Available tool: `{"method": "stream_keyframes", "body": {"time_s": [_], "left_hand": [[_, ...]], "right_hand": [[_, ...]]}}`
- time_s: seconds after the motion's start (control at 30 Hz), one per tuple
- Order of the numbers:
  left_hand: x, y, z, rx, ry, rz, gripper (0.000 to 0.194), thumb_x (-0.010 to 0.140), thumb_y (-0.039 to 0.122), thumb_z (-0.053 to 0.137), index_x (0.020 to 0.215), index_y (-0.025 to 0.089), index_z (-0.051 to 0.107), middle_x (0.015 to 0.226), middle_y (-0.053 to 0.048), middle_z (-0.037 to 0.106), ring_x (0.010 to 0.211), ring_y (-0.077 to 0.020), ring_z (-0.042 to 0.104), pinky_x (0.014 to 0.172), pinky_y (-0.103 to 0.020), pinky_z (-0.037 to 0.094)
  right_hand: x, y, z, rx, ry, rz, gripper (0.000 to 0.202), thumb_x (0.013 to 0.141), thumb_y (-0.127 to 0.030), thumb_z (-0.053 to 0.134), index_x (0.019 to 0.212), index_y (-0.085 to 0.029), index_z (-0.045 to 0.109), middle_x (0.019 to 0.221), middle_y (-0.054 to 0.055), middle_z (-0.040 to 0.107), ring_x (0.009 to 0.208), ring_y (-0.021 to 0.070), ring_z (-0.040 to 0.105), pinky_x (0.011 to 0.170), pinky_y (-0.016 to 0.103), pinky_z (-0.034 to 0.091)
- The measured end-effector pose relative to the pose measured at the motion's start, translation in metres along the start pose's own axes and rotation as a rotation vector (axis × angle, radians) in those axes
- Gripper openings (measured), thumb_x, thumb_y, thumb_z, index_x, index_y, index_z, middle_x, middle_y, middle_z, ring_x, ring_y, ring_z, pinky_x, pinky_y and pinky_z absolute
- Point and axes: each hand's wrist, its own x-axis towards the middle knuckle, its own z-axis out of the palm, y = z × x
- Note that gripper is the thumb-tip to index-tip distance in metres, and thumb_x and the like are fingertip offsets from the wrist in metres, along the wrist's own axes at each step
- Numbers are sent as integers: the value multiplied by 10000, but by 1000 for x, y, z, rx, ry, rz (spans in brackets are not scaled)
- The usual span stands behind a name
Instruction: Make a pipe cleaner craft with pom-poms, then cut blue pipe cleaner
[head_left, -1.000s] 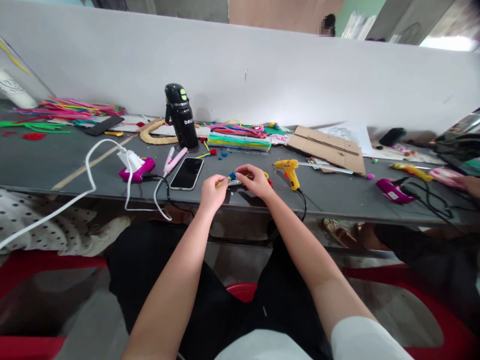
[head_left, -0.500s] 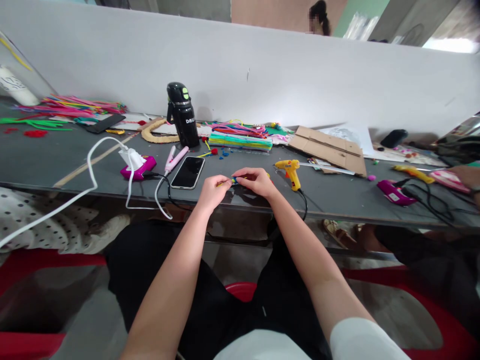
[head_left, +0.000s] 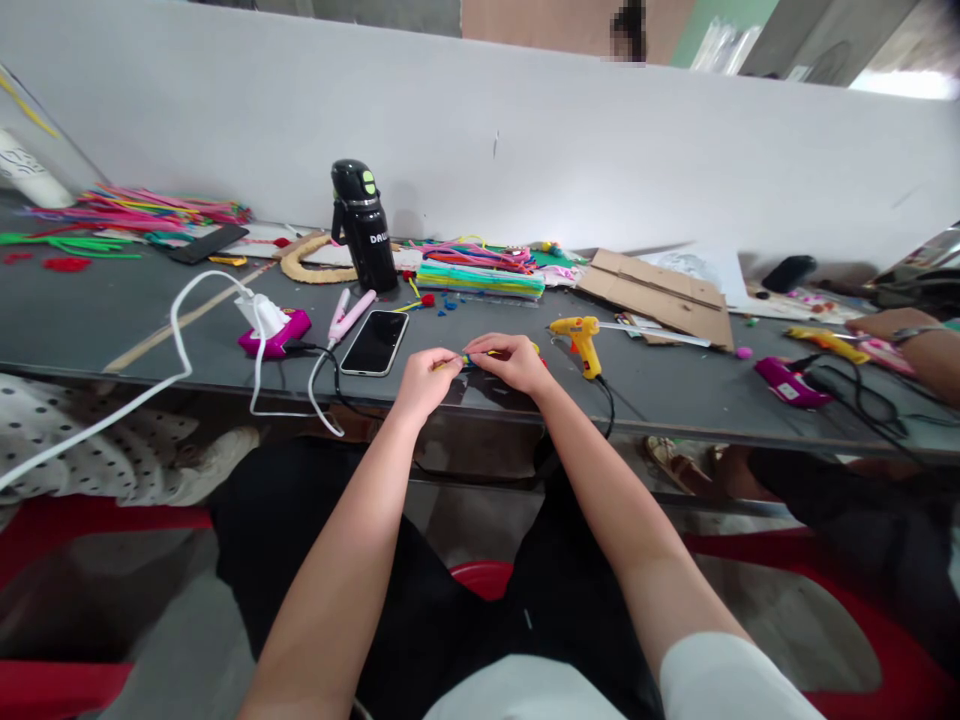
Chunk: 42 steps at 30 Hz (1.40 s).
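Observation:
My left hand (head_left: 429, 382) and my right hand (head_left: 513, 361) meet over the front edge of the grey table. Between their fingertips is a small blue and yellow piece (head_left: 468, 360), which both hands pinch; most of it is hidden by the fingers. Bits of yellow and red show beside my right hand. A phone (head_left: 376, 343) lies to the left of my left hand. To the right of my right hand rests a yellow glue gun (head_left: 583, 343) with a clear stick in it.
A black bottle (head_left: 370, 235) stands behind the phone. Pipe cleaners (head_left: 480, 280) and cardboard (head_left: 660, 298) lie along the white partition. Magenta adapters (head_left: 276, 335) with cords sit left and right (head_left: 791, 383). Another person's hand (head_left: 892, 325) is at the far right.
My hands have barely moved and still pinch the small piece. At the far right, the other person's hand has come further into view, reaching leftward.

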Motion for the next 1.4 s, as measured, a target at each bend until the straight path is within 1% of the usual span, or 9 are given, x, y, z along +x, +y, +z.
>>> {"method": "stream_keyframes", "body": {"time_s": [0.2, 0.33, 0.43, 0.63, 0.73, 0.9, 1.17, 1.27, 1.4], "left_hand": [[-1, 2, 0, -21, 36, 8, 252, 755, 392, 698, 827, 156, 746, 745, -40, 723, 708, -188, 625, 669, -281, 447], [-2, 2, -1, 46, 45, 55, 224, 779, 371, 672, 825, 165, 749, 773, -43, 734, 738, -196, 638, 683, -282, 457], [-3, 2, -3, 169, 71, 141, 219, 825, 362, 626, 835, 178, 744, 809, -44, 743, 754, -196, 650, 708, -285, 462], [-8, 4, -5, 324, 140, 286, 205, 878, 322, 573, 886, 197, 735, 900, -56, 757, 829, -204, 680, 753, -284, 474], [-8, 4, -4, 333, 150, 300, 204, 886, 324, 574, 901, 201, 736, 905, -56, 758, 830, -203, 685, 748, -279, 478], [-10, 5, -3, 317, 161, 330, 214, 893, 337, 576, 920, 200, 738, 906, -59, 760, 793, -190, 682, 714, -267, 480], [-12, 10, -3, 294, 146, 357, 245, 909, 358, 560, 940, 191, 736, 921, -63, 759, 797, -183, 675, 716, -255, 464], [-13, 11, -3, 297, 149, 338, 259, 910, 370, 551, 941, 190, 735, 916, -68, 756, 790, -185, 671, 710, -254, 460], [-13, 11, -5, 300, 159, 334, 262, 906, 372, 551, 934, 186, 735, 896, -65, 752, 771, -180, 664, 699, -248, 455]], "right_hand": [[1, -3, -6, 181, -39, 21, 302, 874, -420, 676, 1105, -247, 767, 1259, 85, 673, 1129, 228, 622, 871, 328, 526], [-1, -3, -9, 300, -1, 88, 284, 846, -410, 710, 1070, -243, 764, 1266, 64, 664, 1133, 210, 612, 912, 312, 508], [1, 1, -7, 360, 78, 143, 301, 772, -418, 777, 998, -221, 745, 1179, 54, 691, 1053, 190, 634, 894, 295, 510], [6, 11, -5, 364, 301, 242, 382, 673, -504, 822, 807, -181, 668, 710, -11, 646, 664, 116, 592, 712, 257, 514], [6, 8, -4, 308, 274, 254, 416, 703, -562, 781, 764, -174, 645, 652, -9, 630, 604, 110, 568, 642, 247, 496], [5, 1, -1, 196, 253, 252, 471, 742, -619, 728, 661, -180, 575, 510, -38, 539, 440, 80, 454, 463, 222, 369], [4, 6, -1, 215, 258, 285, 514, 750, -651, 703, 591, -194, 528, 464, -44, 498, 390, 78, 432, 419, 224, 345], [4, 8, -2, 223, 287, 281, 465, 716, -614, 751, 639, -185, 591, 523, -23, 577, 452, 93, 503, 479, 227, 422], [4, 10, -3, 290, 249, 204, 389, 631, -491, 853, 769, -170, 682, 886, 50, 736, 797, 149, 667, 778, 267, 535]]}}
